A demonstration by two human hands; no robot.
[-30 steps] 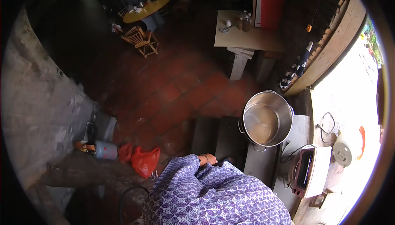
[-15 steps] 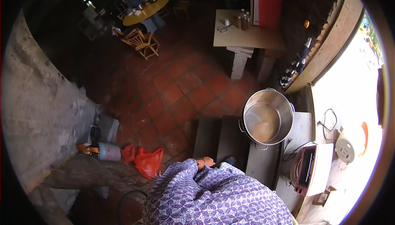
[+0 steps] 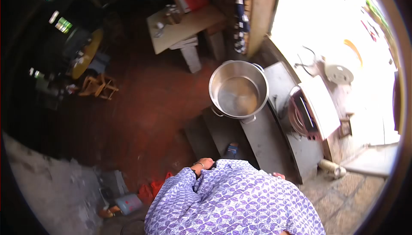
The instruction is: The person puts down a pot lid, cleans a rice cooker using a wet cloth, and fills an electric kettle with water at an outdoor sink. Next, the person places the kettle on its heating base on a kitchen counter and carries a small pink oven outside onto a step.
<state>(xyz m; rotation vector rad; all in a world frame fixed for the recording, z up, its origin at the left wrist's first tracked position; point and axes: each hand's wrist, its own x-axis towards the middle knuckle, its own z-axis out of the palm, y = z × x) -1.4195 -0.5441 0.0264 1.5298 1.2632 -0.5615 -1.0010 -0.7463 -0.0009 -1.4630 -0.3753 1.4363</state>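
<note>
My left hand (image 3: 206, 163) is low in front of my body, beside the purple-and-white patterned garment (image 3: 244, 196). Its fingers look curled in, and I see nothing in them; a bracelet circles the wrist. Only a small bit of my right hand (image 3: 279, 175) shows past the garment's right edge, with its fingers hidden. Neither hand touches the large metal pot (image 3: 238, 90), which sits on the steps ahead with cloudy, brownish liquid at its bottom. Below the pot, my foot in a blue shoe (image 3: 232, 148) is on a dark step.
Grey steps (image 3: 270, 142) run beneath the pot. To the right are a toaster oven (image 3: 311, 112) and a white rounded appliance (image 3: 339, 74) on a ledge. A table (image 3: 180, 26) with bottles stands ahead. Red bags (image 3: 150, 190) lie at lower left, near a wooden chair (image 3: 98, 86) farther off.
My view has swung to the right, so the pot, table and chair sit farther left. My right hand and the stone paving have come into view. The pot stays on the steps.
</note>
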